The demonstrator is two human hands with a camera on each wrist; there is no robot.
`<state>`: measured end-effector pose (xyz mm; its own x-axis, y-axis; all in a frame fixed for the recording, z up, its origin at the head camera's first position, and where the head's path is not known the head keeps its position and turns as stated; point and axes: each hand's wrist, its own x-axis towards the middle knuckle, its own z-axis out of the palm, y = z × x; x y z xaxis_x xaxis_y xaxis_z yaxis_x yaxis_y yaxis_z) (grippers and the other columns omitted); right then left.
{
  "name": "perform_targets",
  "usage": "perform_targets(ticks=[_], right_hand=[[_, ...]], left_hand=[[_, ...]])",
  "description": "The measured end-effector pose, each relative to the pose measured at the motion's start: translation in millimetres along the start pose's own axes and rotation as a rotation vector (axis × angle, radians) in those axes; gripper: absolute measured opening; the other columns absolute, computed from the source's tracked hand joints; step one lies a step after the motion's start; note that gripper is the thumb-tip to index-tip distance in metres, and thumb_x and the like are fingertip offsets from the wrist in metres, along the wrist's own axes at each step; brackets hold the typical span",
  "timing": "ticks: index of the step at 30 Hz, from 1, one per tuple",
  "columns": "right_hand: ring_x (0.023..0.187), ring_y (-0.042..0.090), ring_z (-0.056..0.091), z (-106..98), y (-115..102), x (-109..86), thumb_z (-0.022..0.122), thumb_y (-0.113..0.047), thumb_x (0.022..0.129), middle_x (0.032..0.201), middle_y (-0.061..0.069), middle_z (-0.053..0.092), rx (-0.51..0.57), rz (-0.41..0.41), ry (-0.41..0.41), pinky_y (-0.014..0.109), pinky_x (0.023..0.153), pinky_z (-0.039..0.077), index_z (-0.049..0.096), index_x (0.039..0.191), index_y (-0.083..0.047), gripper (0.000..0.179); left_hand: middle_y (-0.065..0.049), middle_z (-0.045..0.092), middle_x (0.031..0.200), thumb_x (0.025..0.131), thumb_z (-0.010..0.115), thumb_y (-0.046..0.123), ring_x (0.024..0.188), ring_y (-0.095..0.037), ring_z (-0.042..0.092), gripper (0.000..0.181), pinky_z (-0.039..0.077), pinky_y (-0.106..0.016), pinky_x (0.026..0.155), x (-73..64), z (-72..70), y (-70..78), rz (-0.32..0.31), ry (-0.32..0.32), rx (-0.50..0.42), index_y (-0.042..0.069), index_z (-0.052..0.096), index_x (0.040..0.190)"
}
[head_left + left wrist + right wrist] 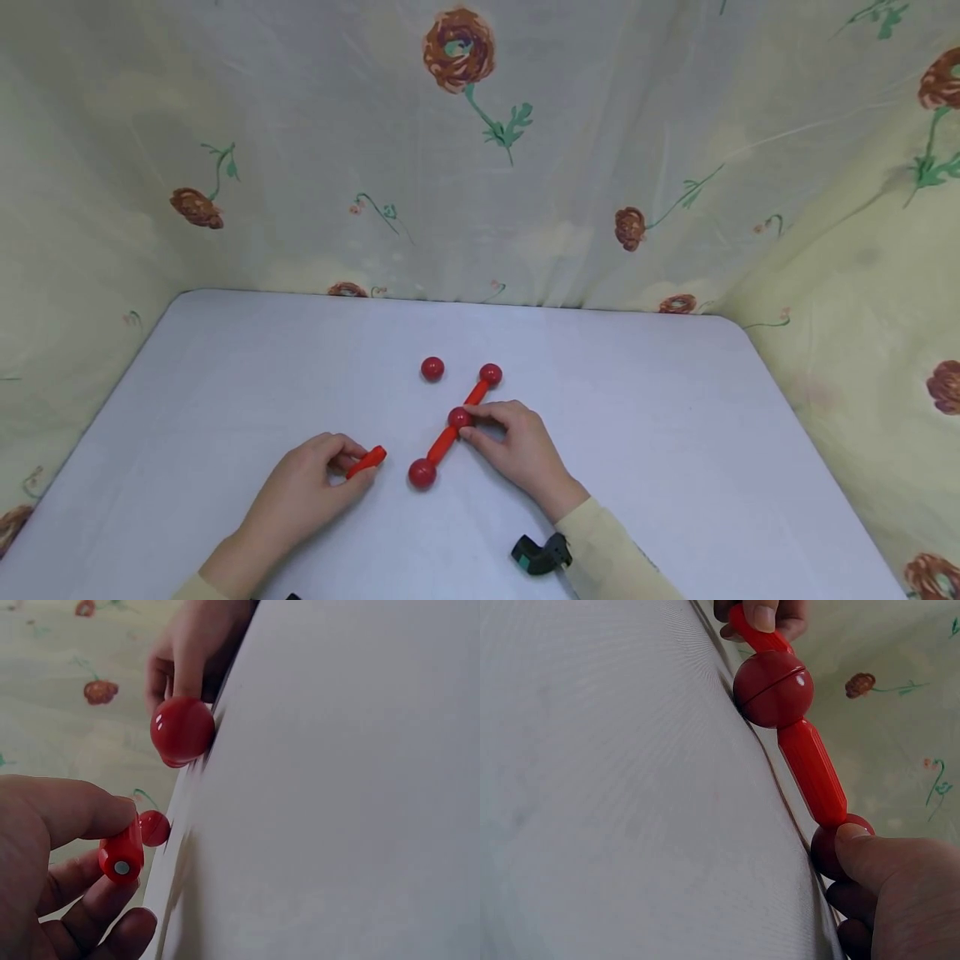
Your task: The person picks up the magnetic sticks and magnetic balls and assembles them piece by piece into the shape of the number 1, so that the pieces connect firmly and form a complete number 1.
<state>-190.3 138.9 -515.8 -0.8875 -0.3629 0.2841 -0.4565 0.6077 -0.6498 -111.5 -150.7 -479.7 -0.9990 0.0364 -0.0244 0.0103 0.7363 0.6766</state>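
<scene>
My left hand (pixel 303 492) pinches a red magnetic rod (pixel 367 461) between thumb and fingers; a round grey disc shows in its end in the left wrist view. To the right lies a straight chain of red balls and rods: a near ball (pixel 422 473), a rod (pixel 442 446), a middle ball (pixel 459 417), a second rod (pixel 477 392) and a far ball (pixel 491 374). With thumb and fingertip, my right hand (pixel 528 450) grips the middle ball. The left hand's rod is apart from the near ball in the head view.
A single loose red ball (pixel 432 368) sits on the white table (pixel 660 433), left of the far ball. Flowered cloth (pixel 562 167) hangs behind and at both sides of the table. A black device (pixel 542 555) is by the right wrist.
</scene>
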Motion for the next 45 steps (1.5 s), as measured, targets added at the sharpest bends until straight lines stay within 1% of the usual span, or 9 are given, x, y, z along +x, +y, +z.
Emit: perform_targets(ticks=[2,8,15,18,25,29,34,39,45], right_hand=[[0.098,0.002,0.058,-0.4,0.1,0.2,0.079,-0.029,0.086,0.106,-0.02,0.068,0.001,0.0,0.0,0.03,0.083,0.052,0.072,0.118,-0.025,0.033],[0.098,0.002,0.058,-3.1,1.2,1.0,0.079,-0.028,0.086,0.106,-0.02,0.068,0.007,0.007,-0.007,0.03,0.083,0.052,0.073,0.118,-0.024,0.032],[0.099,0.002,0.058,-4.1,1.7,1.7,0.078,-0.029,0.087,0.106,-0.021,0.067,0.015,0.012,-0.01,0.03,0.084,0.052,0.072,0.118,-0.026,0.032],[0.099,0.002,0.057,-3.4,1.5,1.8,0.078,-0.029,0.087,0.106,-0.022,0.067,0.019,0.014,-0.011,0.03,0.084,0.052,0.072,0.118,-0.026,0.032],[0.098,0.002,0.058,-2.2,1.6,1.8,0.079,-0.028,0.087,0.106,-0.019,0.068,0.004,0.017,-0.009,0.03,0.084,0.052,0.073,0.117,-0.024,0.031],[0.098,0.003,0.058,-1.8,1.4,1.4,0.079,-0.028,0.086,0.106,-0.019,0.067,0.004,0.023,-0.01,0.03,0.083,0.052,0.073,0.117,-0.024,0.032],[0.098,0.003,0.058,-0.9,1.4,1.1,0.079,-0.028,0.086,0.107,-0.019,0.067,0.01,0.014,-0.008,0.031,0.083,0.052,0.073,0.118,-0.025,0.032],[0.099,0.002,0.058,-0.4,1.2,1.0,0.079,-0.029,0.086,0.107,-0.02,0.067,0.015,0.008,-0.008,0.031,0.084,0.052,0.072,0.118,-0.025,0.032],[0.099,0.003,0.058,0.4,0.8,1.0,0.078,-0.029,0.087,0.107,-0.019,0.067,0.015,0.008,-0.007,0.031,0.084,0.052,0.073,0.117,-0.024,0.031]], left_hand=[[0.013,0.06,0.082,0.083,0.08,0.032,0.077,-0.008,0.056,0.015,0.048,-0.031,0.069,-3.1,2.1,0.8,-0.003,-0.005,-0.014,0.026,0.069,0.092],[0.015,0.06,0.08,0.082,0.08,0.032,0.074,-0.007,0.055,0.014,0.047,-0.03,0.066,-8.8,9.9,4.3,-0.007,-0.024,-0.049,0.028,0.068,0.09],[0.015,0.059,0.077,0.082,0.081,0.031,0.072,-0.008,0.054,0.014,0.047,-0.03,0.065,-13.9,16.7,8.5,-0.036,-0.047,-0.068,0.029,0.067,0.086],[0.016,0.058,0.075,0.081,0.081,0.03,0.073,-0.008,0.053,0.015,0.047,-0.029,0.065,-15.6,18.7,10.4,-0.028,-0.049,-0.056,0.029,0.067,0.084],[0.021,0.055,0.07,0.08,0.082,0.03,0.07,-0.009,0.049,0.015,0.043,-0.027,0.062,-18.7,24.5,12.3,0.047,-0.004,-0.011,0.031,0.067,0.08],[0.021,0.054,0.069,0.079,0.083,0.03,0.069,-0.008,0.048,0.015,0.042,-0.026,0.059,-19.9,28.6,13.5,0.06,0.003,0.011,0.03,0.067,0.08],[0.023,0.053,0.069,0.078,0.083,0.033,0.068,-0.007,0.047,0.016,0.041,-0.027,0.059,-20.3,33.7,14.5,0.058,0.005,0.044,0.03,0.067,0.08],[0.021,0.054,0.068,0.078,0.083,0.031,0.068,-0.008,0.047,0.016,0.039,-0.03,0.061,-21.0,35.4,16.4,0.055,0.019,0.047,0.028,0.067,0.08],[0.02,0.053,0.068,0.078,0.082,0.032,0.068,-0.009,0.046,0.018,0.038,-0.031,0.062,-23.1,37.8,19.8,0.036,0.009,0.064,0.026,0.066,0.081]])
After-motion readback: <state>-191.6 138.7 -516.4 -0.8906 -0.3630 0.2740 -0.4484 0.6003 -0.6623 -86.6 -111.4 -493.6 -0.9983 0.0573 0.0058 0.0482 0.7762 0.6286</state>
